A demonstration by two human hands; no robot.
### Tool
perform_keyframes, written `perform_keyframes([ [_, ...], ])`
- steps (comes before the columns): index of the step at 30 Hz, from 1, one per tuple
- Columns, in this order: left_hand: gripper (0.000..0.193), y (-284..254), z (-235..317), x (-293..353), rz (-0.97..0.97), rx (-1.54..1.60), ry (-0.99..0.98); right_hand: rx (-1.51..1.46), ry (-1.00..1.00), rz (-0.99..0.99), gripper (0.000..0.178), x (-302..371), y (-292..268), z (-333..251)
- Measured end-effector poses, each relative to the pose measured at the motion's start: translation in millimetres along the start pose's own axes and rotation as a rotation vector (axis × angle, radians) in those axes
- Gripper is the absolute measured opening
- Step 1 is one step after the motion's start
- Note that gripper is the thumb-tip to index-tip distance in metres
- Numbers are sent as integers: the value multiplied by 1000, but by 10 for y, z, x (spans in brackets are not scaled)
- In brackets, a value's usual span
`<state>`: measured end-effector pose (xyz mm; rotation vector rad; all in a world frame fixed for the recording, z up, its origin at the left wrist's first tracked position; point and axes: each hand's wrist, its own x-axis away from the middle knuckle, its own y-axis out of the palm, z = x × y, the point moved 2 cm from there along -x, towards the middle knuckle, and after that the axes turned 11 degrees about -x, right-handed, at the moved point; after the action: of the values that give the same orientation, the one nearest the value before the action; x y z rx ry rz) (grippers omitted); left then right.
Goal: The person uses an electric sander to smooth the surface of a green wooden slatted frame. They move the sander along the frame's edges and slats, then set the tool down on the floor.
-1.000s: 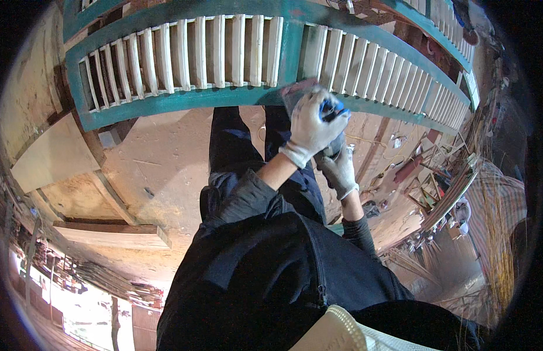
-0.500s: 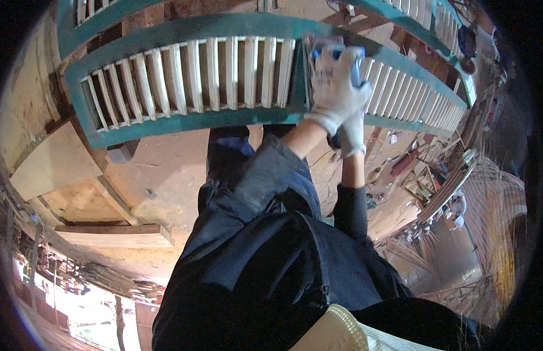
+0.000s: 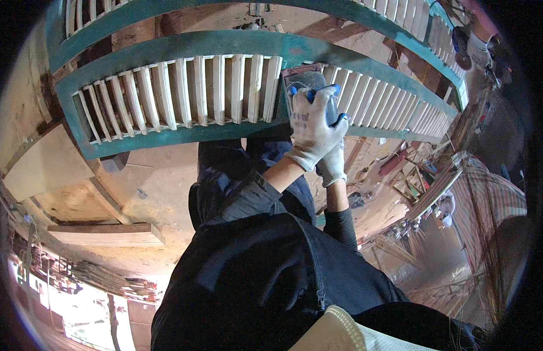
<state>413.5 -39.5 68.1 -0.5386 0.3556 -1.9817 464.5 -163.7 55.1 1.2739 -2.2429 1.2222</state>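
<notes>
A powered sander (image 3: pixel 306 81) with a dark body and a flat rectangular pad rests on a green shutter (image 3: pixel 166 50), at the solid crosspiece between two rows of whitish slats. My left hand (image 3: pixel 311 126), in a white knit glove with blue fingertips, lies over the sander from above, its fingers bent around the body. My right hand (image 3: pixel 333 164), gloved alike, is below and behind the left one at the sander's near side. Most of its fingers are hidden by the left hand and the tool, but it appears closed on the sander too.
Beyond lies a second green slatted shutter (image 3: pixel 142 13). At far right another person's gloved hand (image 3: pixel 479 50) is beside it. Wooden boards (image 3: pixel 104 234) stand on the floor at left. Scrap wood and clutter (image 3: pixel 414 178) lie at right.
Both hands and the sander have come nearer to me and slightly left, along the crosspiece. The sander's body shows more beyond my left fingers. The view has shifted slightly.
</notes>
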Motion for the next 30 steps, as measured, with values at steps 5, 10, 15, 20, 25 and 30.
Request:
perform_keyframes([
  [5, 59, 45, 58, -313, 106, -55, 68, 258, -55, -146, 45, -364, -87, -117],
  [10, 58, 123, 102, -112, 142, -12, -17, -21, -6, -74, 51, -214, -236, -199],
  [15, 56, 155, 25, -38, 123, -7, -52, 93, -53, -180, 46, -222, -272, -287],
  [20, 62, 281, 21, -426, 291, 40, 74, 167, -313, -106, 39, -596, -341, -393],
  [25, 59, 230, 159, -389, 312, -84, 4, -48, -182, -359, 48, -756, -357, 37],
  [30, 58, 217, 98, 72, 301, -28, -45, 230, -109, -306, 42, -275, -465, -241],
])
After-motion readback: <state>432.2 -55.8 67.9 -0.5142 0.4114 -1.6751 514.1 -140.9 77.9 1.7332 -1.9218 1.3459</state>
